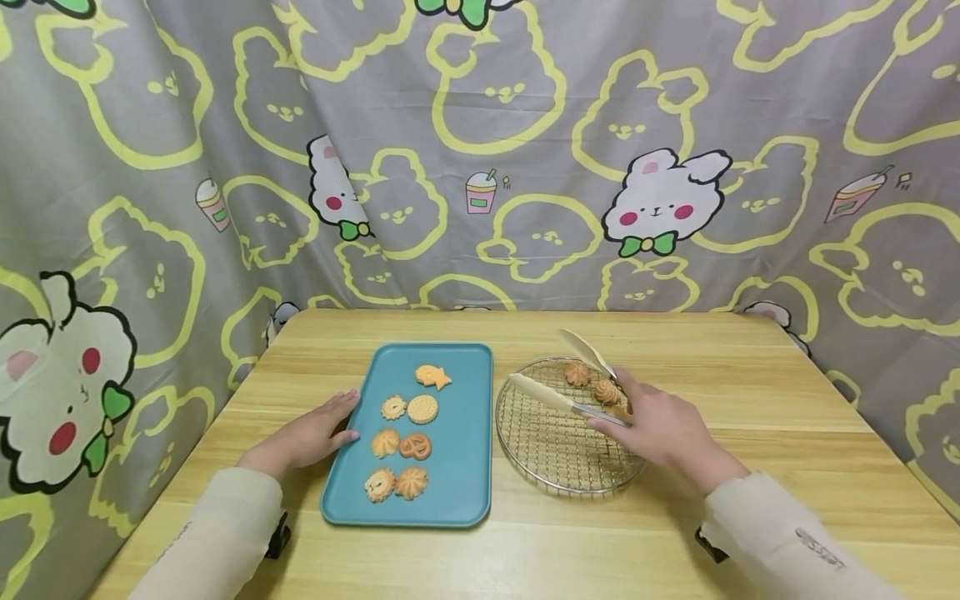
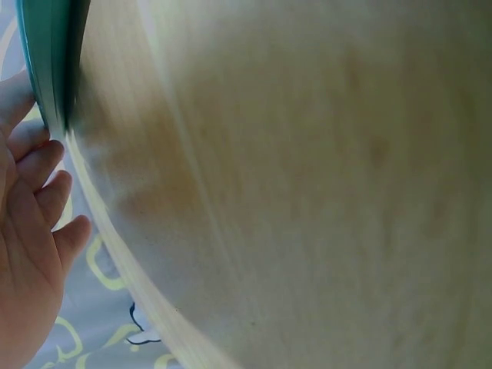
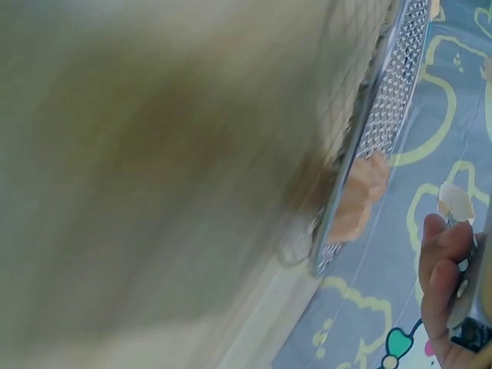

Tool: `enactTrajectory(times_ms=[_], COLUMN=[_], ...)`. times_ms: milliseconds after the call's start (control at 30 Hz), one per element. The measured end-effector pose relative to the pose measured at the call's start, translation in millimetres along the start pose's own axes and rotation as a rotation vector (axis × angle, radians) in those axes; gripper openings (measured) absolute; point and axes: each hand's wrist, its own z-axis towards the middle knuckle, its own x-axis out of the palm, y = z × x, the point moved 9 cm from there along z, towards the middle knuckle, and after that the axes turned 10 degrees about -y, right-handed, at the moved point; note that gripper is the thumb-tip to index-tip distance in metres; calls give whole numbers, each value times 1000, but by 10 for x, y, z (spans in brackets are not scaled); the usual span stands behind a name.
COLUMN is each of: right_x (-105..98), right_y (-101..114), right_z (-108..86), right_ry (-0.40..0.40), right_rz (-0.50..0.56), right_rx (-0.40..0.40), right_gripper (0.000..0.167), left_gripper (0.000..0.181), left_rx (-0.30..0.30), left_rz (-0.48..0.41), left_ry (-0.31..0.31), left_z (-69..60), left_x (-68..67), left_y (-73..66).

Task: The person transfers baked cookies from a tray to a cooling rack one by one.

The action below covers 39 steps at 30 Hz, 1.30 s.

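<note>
My right hand (image 1: 667, 421) holds a pair of tongs (image 1: 543, 392) with pale tips and metal arms, spread apart above the round wire rack (image 1: 555, 475). Between and beside the tong arms, a swirl cookie (image 1: 577, 372) and a second ridged cookie (image 1: 606, 392) lie on the rack; the hand partly hides what is near its fingers. My left hand (image 1: 315, 429) touches the left rim of the blue tray (image 1: 457, 500), fingers extended. In the left wrist view, the fingertips of the left hand (image 2: 38, 200) are by the tray's edge (image 2: 54, 61).
On the tray sit a fish-shaped cookie (image 1: 432, 377), a round cracker (image 1: 422, 408), a pretzel (image 1: 416, 447) and several other cookies, mostly in pairs. Both tray and rack stand side by side on a wooden table (image 1: 570, 550). A patterned curtain (image 1: 525, 208) hangs behind it.
</note>
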Motion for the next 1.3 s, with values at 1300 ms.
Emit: enactTrajectory(times_ms=[1300], right_x=[473], right_y=[1017], right_z=[715], right_ry=[152], right_rz=[-64], right_rx=[-133], right_gripper=[90], left_gripper=[67], left_rx=[-16], left_rz=[-12], left_ry=[29], left_z=[-3], left_x=[15], left_y=[29])
